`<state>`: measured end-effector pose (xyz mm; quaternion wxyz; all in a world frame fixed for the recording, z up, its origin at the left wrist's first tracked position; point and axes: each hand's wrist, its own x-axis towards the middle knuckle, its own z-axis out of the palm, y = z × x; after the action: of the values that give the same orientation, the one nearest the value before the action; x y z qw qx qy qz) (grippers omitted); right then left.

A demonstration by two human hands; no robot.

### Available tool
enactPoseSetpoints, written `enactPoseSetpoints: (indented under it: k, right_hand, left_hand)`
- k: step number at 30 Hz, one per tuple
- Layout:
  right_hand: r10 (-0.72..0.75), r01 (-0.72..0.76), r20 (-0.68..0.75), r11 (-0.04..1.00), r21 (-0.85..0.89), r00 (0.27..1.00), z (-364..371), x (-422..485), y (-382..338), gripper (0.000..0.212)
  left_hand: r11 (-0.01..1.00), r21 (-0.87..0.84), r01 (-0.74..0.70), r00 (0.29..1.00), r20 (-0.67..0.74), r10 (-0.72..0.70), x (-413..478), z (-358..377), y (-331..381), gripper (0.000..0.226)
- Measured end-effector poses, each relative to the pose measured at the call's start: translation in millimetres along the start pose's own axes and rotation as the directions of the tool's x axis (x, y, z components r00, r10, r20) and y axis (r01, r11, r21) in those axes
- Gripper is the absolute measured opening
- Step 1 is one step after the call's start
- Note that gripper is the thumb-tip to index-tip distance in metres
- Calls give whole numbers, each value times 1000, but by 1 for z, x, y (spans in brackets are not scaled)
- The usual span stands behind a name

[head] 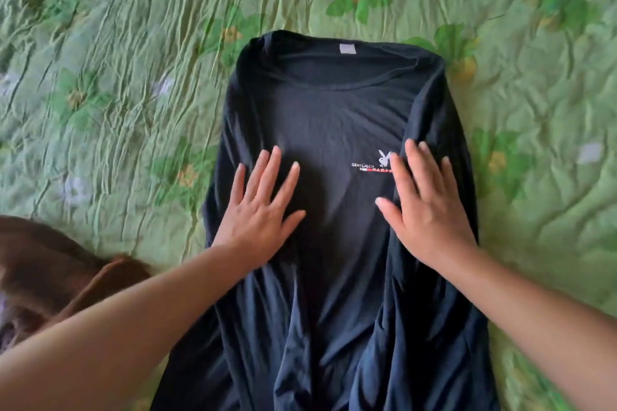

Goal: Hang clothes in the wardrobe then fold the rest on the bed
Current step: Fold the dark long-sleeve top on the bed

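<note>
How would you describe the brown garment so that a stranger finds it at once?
Start from the green flowered bedspread. A black shirt lies spread on its middle. The brown garment lies at the shirt's lower left, the only brown cloth.

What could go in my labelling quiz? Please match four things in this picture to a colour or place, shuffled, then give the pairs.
Things:
1. shirt
2. bedspread
3. second garment
4. right hand

Colour or place:
A. green, flowered
B. flat on the cloth, fingers over part of the logo
C. black
D. brown, at the left edge

Pairs: 1-C, 2-A, 3-D, 4-B
</note>
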<state>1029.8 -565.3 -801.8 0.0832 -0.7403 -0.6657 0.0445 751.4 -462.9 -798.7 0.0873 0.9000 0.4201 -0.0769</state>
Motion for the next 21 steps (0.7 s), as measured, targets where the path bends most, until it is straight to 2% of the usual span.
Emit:
enactPoseSetpoints:
  k: [2, 7, 11, 15, 19, 21]
  right_hand:
    - [-38, 41, 64, 998, -41, 997, 4, -46, -16, 72]
    - [-101, 102, 161, 995, 1, 982, 8, -166, -58, 81]
    - [-142, 154, 276, 988, -22, 951, 4, -253, -81, 81]
    - [-161, 185, 354, 982, -34, 921, -8, -297, -94, 76]
    - [-329, 341, 367, 939, 34, 870, -21, -319, -96, 63]
    - [-397, 397, 375, 914, 80, 838, -26, -328, -93, 66]
  left_hand:
    - [999, 2, -53, 998, 35, 53, -43, 15, 19, 72]
    - [994, -5, -107, 991, 75, 107, -147, 38, 54, 75]
    - [982, -1, -190, 971, 149, 189, -227, 50, 75, 76]
    - [976, 8, -219, 953, 216, 212, -276, 52, 85, 75]
    - [947, 13, -321, 927, 207, 311, -307, 50, 85, 81]
    - [915, 35, -402, 898, 213, 386, -317, 50, 81, 86]
